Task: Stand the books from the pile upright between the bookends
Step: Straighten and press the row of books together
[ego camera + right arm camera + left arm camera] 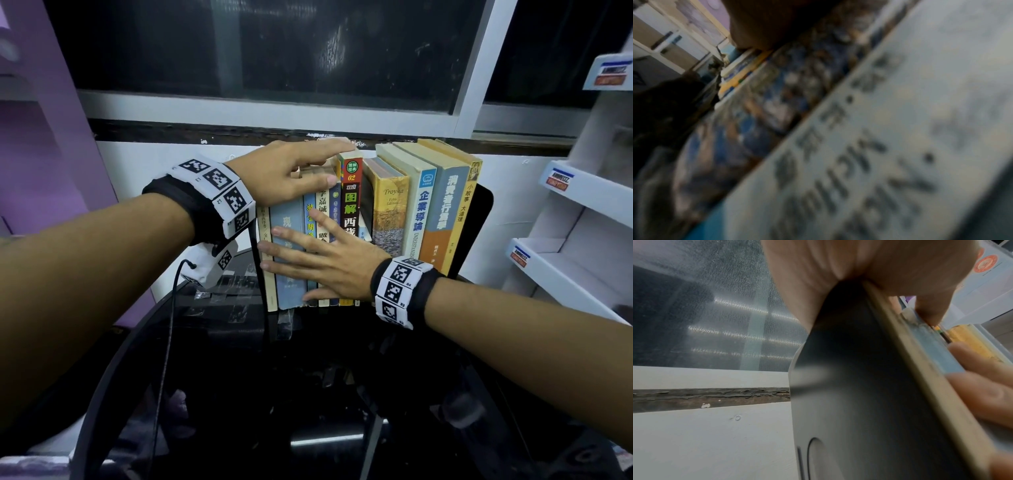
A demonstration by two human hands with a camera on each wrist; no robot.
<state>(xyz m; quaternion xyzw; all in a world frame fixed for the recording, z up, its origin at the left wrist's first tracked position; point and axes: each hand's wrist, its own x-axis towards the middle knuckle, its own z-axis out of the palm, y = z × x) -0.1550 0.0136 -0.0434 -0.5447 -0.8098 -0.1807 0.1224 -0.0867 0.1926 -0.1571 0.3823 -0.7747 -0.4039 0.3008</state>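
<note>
A row of books [390, 205] stands upright on the black glass table [239, 359], between a thin black left bookend [849, 369] and a black right bookend [476, 219]. My left hand [325, 164] lies over the tops of the left-most books. Its index finger reaches the top of the red-spined book [351, 205] and its thumb presses on the spines. My right hand [308, 253] lies flat with fingers spread on the spines of the pale blue book [286, 219] and its neighbours. The yellow and larger books to the right lean slightly. In the right wrist view only blurred spines [879, 129] show.
White cardboard display shelves [582, 205] stand close on the right. A white wall and dark window run behind the books. A purple wall [51, 154] is at the left. A black cable [168, 342] hangs from my left wrist over the table's front.
</note>
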